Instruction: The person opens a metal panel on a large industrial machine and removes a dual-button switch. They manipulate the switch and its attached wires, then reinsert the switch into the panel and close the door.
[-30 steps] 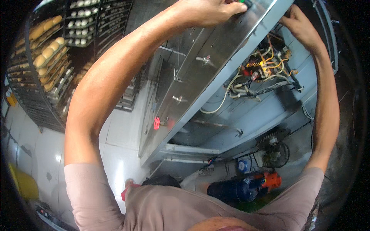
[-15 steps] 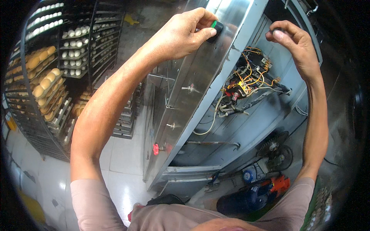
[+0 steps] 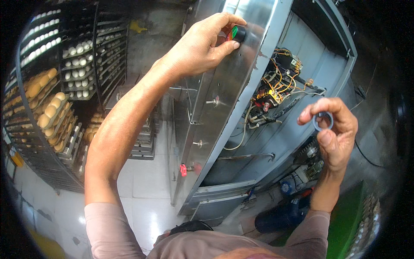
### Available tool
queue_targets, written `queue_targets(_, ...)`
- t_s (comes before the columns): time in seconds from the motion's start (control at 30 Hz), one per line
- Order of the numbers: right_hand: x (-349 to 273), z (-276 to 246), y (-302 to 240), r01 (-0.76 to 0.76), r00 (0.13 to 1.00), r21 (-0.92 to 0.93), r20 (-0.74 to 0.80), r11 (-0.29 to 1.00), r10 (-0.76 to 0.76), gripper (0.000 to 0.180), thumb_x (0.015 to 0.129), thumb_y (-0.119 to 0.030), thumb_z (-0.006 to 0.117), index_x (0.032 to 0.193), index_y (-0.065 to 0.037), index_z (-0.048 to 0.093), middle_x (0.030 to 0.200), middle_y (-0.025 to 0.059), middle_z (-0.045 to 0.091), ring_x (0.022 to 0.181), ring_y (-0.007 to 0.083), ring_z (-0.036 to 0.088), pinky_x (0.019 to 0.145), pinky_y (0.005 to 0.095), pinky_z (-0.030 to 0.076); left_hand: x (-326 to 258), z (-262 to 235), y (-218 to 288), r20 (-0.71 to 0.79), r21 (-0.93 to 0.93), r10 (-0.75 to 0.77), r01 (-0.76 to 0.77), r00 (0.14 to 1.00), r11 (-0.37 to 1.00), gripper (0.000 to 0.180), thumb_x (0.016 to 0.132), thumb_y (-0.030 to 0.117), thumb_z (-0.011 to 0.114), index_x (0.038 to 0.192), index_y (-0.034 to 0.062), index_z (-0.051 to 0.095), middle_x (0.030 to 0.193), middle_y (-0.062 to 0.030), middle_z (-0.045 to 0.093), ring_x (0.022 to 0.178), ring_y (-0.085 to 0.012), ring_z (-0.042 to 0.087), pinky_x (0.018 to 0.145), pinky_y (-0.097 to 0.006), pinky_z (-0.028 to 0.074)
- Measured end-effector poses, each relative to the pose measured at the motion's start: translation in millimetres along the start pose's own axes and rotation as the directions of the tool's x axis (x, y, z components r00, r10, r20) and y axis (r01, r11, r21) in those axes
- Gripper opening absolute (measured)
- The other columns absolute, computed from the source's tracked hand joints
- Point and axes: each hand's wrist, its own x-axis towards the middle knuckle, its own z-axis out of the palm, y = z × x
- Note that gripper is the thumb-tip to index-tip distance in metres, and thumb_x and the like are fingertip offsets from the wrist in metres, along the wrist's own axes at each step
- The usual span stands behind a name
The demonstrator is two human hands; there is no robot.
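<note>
With thumb and fingers, my left hand grips a black push-button switch with green and red faces, at the upper part of the shiny metal panel. My right hand is raised beside the open cabinet and holds a small grey plastic ring between curled fingers and thumb. Inside the cabinet, between my two hands, hangs a tangle of orange, white and black wires around electrical parts. Lower on the panel are two metal toggle switches, an upper one and a lower one.
A red valve handle sticks out near the panel's lower end. At left stands a dark rack with trays of buns and white dough pieces. A dark blue tank and a blue motor lie low behind the cabinet.
My right hand has come down from the cabinet's upper part, and the grey ring now shows in its fingers. My left hand stays at the push-button switch, whose red face now shows.
</note>
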Motion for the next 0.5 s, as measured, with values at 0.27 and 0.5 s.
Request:
queue_targets(0.27, -30.7, 14.4, 20.9, -0.138, 0.988, 0.215, -0.044, 0.967, 0.151, 0.052, 0.076, -0.035, 0.085, 0.101, 0.005, 0.063, 0.091, 0.0128, 0.068, 0.088, 0.0208, 0.067, 0.083, 0.0329, 0.052, 3.7, 0.8, -2.5, 0.016, -0.134, -0.243, 0.243, 0.970, 0.961, 0.038, 0.093, 0.023, 0.069, 0.123, 0.0019, 0.060, 0.095, -0.0015, 0.062, 0.083, -0.0089, 0.059, 0.079, -0.025, 0.052)
queue_targets(0.5, -41.6, 9.5, 36.9, -0.164, 0.984, 0.291, -0.017, 0.943, 0.176, 0.053, 0.074, -0.034, 0.086, 0.100, 0.006, 0.063, 0.090, 0.0151, 0.069, 0.087, 0.0229, 0.068, 0.083, 0.0340, 0.053, 11.1, -0.7, 6.6, 0.184, -0.439, -0.532, 0.553, 0.826, 0.708, 0.038, 0.095, 0.030, 0.066, 0.120, 0.0004, 0.059, 0.102, -0.0046, 0.065, 0.086, -0.0096, 0.061, 0.079, -0.026, 0.051)
